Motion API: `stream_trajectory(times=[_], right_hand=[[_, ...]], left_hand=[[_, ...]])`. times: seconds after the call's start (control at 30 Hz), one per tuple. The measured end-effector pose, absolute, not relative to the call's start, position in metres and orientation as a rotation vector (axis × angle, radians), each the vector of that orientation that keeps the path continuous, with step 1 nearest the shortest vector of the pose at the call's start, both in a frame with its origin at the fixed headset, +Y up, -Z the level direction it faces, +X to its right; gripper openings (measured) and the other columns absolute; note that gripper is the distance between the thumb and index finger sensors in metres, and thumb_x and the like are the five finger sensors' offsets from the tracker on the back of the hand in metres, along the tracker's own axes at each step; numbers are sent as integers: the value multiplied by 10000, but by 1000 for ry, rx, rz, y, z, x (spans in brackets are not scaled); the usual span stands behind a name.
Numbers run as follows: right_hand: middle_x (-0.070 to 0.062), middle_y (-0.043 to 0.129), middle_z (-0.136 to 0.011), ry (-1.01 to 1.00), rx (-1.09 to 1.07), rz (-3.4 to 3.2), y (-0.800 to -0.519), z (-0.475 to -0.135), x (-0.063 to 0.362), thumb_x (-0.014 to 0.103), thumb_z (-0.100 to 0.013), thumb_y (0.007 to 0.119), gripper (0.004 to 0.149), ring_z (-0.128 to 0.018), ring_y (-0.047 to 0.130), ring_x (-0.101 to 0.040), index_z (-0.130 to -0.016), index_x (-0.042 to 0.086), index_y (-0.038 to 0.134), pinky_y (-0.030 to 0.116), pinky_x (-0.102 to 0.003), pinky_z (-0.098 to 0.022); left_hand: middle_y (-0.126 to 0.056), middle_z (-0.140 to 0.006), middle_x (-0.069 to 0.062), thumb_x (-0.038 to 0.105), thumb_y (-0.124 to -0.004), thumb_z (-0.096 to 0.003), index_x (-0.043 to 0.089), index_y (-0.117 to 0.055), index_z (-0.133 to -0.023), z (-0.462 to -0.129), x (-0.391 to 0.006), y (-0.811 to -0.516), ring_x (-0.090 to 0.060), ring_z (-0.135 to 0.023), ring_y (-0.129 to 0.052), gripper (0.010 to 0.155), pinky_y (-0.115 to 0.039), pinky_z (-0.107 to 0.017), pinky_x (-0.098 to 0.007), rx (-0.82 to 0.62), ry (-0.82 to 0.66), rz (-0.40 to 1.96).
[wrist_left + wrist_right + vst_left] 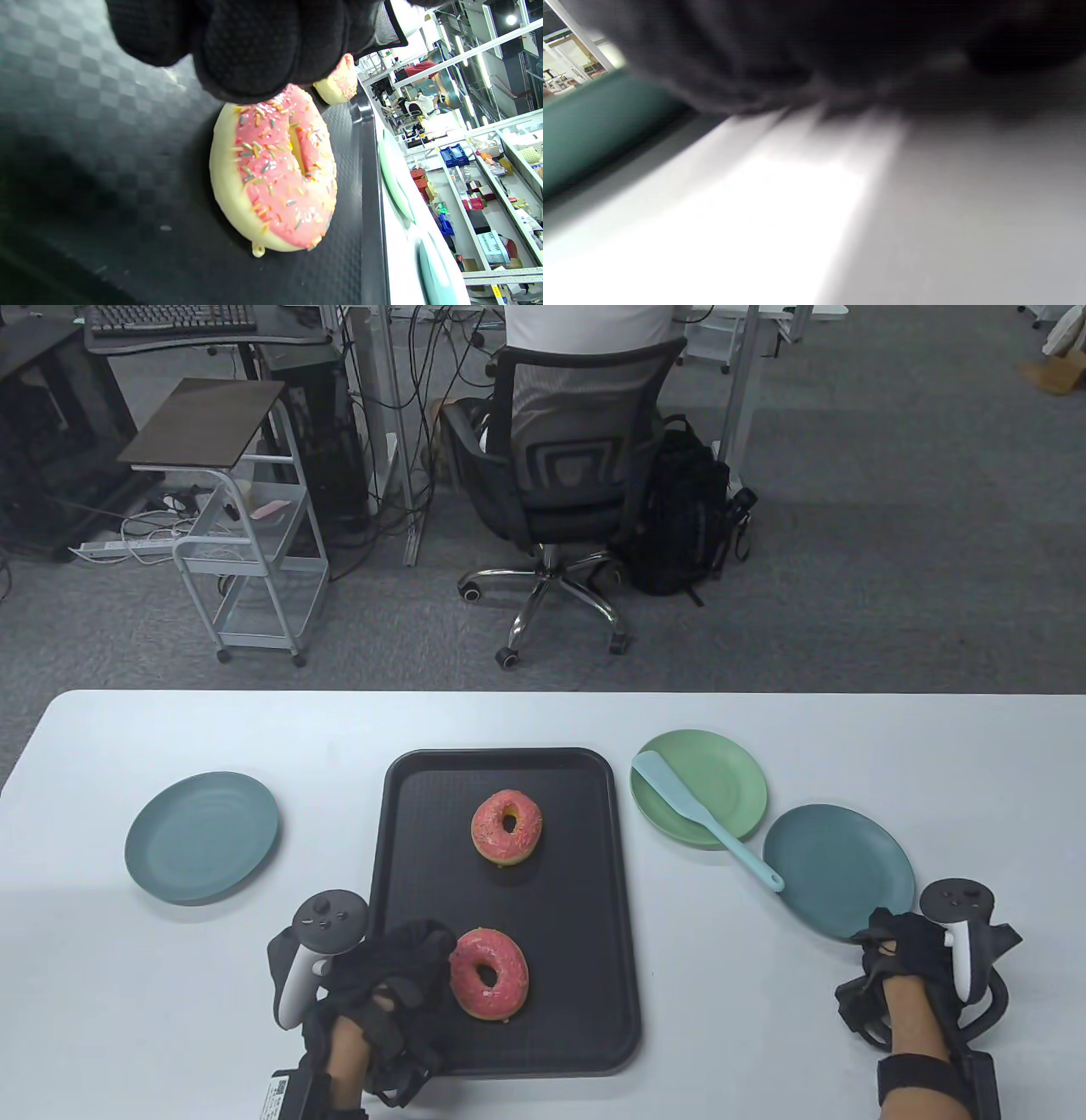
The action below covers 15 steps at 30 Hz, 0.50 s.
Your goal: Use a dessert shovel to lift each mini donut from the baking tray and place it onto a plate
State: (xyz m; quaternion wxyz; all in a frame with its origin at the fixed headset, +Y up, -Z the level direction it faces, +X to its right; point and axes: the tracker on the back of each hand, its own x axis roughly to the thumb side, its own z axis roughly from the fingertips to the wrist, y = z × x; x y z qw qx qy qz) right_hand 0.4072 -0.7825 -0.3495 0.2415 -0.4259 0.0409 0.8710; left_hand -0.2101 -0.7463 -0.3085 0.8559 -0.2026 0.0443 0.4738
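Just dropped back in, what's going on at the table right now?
Two pink donuts are on the black tray. The left hand is on the tray, its fingers against the near donut; whether it grips it is unclear. The far donut lies untouched. The shovel lies unheld, its blade on the light green plate and its handle reaching the dark teal plate. The right hand rests on the table by that plate. The left plate has nothing on it.

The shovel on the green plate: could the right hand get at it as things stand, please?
Probably yes. The shovel lies free, its blade on the green plate and its handle end over the teal plate, just beyond the right hand. Nothing stands between them.
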Motion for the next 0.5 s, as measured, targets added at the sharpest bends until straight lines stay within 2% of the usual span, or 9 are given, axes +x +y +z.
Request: stream_trajectory(times=[0.27,0.4,0.5], right_hand=[[12,1012,-146,98,-1156,2341,-784,-346,413,514,-468,767,477,31,956,-187,-446,74,949,909,-402,-132],[-40,1008,-192,87,-1134,2278,-777,-339,422,532,-472,750,493,-46,955,-251,-474,75,934,875,-472,-218],[-76,1014,-270,-5,-1157,2361,-762,-334,422,538,-472,743,504,-131,961,-298,-534,70,918,847,-515,-288]], left_hand=[[-915,-684,-10,530,-670,-421,304,-724,-851,-308,-211,-746,-229,-441,-1018,489,-836,-480,-453,-423,96,1003],[-912,-689,-9,529,-670,-422,305,-718,-854,-307,-212,-746,-231,-448,-1016,490,-834,-486,-454,-422,97,1014],[-911,-689,-11,529,-671,-422,303,-720,-854,-307,-212,-745,-232,-448,-1016,490,-833,-485,-454,-416,95,1013]])
